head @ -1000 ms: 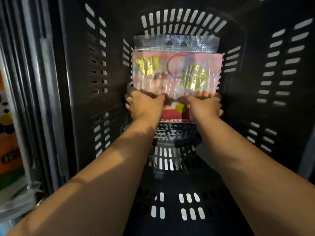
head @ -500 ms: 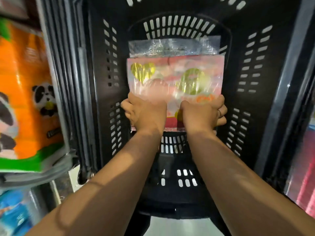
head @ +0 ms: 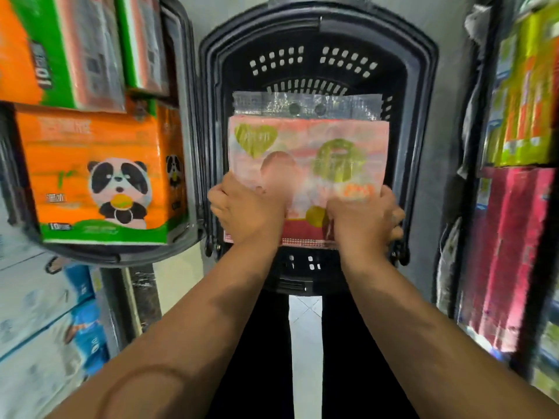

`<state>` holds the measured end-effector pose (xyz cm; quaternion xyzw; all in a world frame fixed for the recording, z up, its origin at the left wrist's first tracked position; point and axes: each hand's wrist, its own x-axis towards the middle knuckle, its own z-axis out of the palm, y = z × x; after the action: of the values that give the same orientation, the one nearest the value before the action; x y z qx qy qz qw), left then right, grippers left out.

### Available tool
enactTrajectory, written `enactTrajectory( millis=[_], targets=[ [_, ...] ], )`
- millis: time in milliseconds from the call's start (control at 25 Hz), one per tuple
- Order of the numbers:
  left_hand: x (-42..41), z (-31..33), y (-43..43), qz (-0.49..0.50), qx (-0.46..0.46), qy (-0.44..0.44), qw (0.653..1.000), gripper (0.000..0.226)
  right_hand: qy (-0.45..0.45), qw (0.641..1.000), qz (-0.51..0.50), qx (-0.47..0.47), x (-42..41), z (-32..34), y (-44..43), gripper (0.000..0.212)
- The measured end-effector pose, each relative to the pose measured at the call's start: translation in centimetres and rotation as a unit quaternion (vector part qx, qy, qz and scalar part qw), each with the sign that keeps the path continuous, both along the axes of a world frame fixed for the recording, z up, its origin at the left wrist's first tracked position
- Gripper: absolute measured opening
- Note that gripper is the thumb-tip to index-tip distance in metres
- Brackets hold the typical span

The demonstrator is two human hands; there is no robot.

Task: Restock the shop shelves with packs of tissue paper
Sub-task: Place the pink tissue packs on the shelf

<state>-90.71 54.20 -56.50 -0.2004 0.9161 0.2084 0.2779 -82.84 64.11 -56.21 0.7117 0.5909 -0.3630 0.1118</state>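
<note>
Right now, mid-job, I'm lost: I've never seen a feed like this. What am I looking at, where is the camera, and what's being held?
There is no machine here: a person works with two bare hands. The single wide-angle camera sits on their head, looking forward and down along both forearms. The left hand and right hand each grip the near edge of one pink tissue pack, held over the open black basket. To the left are orange panda packs; to the right, shelves with red packs and yellow-green packs. The picture is blurred, so the print on the pink pack cannot be read.
</note>
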Motion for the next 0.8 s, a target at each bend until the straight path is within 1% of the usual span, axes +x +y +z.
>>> enactTrajectory(
  millis=[120, 200, 320, 440, 480, 600, 720, 760, 800],
  targets=[
    [-0.3, 4.7, -0.9, -0.009, 0.016, 0.003, 1.0, 0.096, 0.008, 0.999, 0.03, 0.018, -0.1, 4.6, 0.8, 0.081],
    [-0.4, 8.0, -1.7, -0.006, 0.035, 0.004, 0.999, 0.094, 0.012, 0.997, 0.068, 0.032, -0.4, 8.1, 1.2, 0.081],
    [-0.2, 12.2, -3.2, 0.008, 0.062, 0.028, 0.998, 0.091, 0.061, 0.991, 0.116, 0.034, -0.5, 12.7, 1.2, 0.081],
    [0.8, 15.6, -4.2, 0.032, 0.096, 0.035, 0.994, 0.093, 0.105, 0.986, 0.128, 0.013, -0.1, 15.8, 1.1, 0.077],
    [1.2, 16.9, -4.6, 0.042, 0.104, 0.05, 0.992, 0.094, 0.117, 0.984, 0.136, 0.006, 0.0, 16.9, 1.1, 0.076],
    [2.5, 20.6, -5.8, 0.077, 0.099, 0.1, 0.987, 0.097, 0.167, 0.964, 0.205, -0.013, -0.4, 20.0, 1.7, 0.073],
    [3.9, 24.6, -6.7, 0.159, 0.092, 0.141, 0.973, 0.1, 0.213, 0.936, 0.279, -0.036, -0.8, 23.5, 1.6, 0.063],
    [4.2, 25.9, -7.0, 0.176, 0.088, 0.156, 0.968, 0.099, 0.221, 0.927, 0.3, -0.037, -1.1, 24.7, 1.4, 0.067],
    [4.7, 27.4, -7.6, 0.188, 0.083, 0.176, 0.963, 0.096, 0.237, 0.916, 0.321, -0.035, -1.3, 26.0, 1.0, 0.076]
  ],
)
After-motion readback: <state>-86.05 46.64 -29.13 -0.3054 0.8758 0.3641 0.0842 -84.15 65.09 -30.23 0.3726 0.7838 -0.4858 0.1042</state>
